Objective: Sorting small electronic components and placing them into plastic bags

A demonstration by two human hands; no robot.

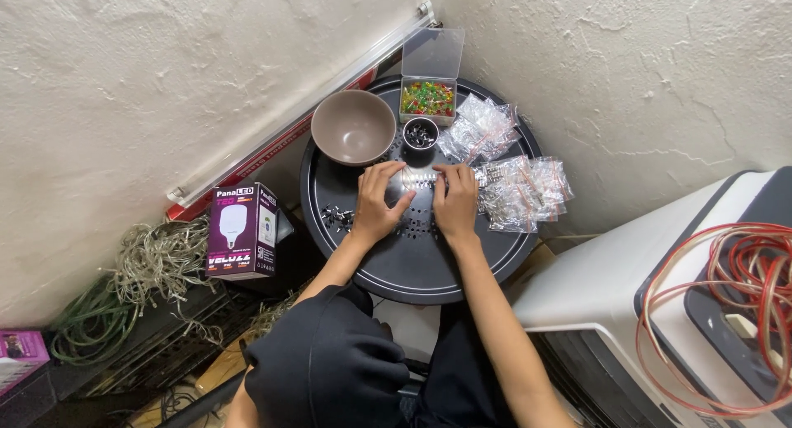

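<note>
Knees (330, 370) in dark cloth sat below both hands. Left hand (378, 204) and right hand (455, 199) pinched a small clear packet (418, 178) between them over the black tray (412, 263). Beyond the fingers stood a bowl (353, 127). Tearing it hard could probably scatter the tiny parts.

Both bare forearms reach forward from the lower edge of the view and converge, the left arm bent at the elbow and angled inward, the right one running straighter. The left hand (378, 204) lies palm down with fingers spread and slightly curled, thumb pointing toward the other hand. The right hand (456, 201) sits just beside it, palm down, fingers bent, fingertips close to the left's.
</note>
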